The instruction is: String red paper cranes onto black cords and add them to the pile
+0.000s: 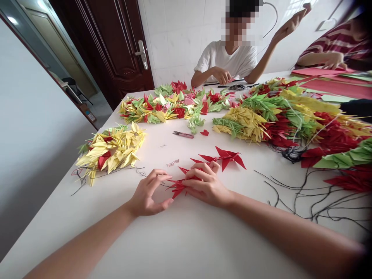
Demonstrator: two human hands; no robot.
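Observation:
A string of red folded-paper cranes lies across the white table in front of me, its pointed wings sticking out. My right hand curls over the middle and near part of it, hiding several cranes. Just left of the near end is my left hand, thumb and fingers apart; a red tip and a thin dark thread reach toward its fingers. Beyond the hands lie two small printed tags, pink-handled thread snips and a loose red paper piece.
Yellow crane strings lie at left, a mixed-colour pile at the back and a bigger heap at right. Black cords trail over the right side. Two people sit across the table, one in a white shirt, one in stripes.

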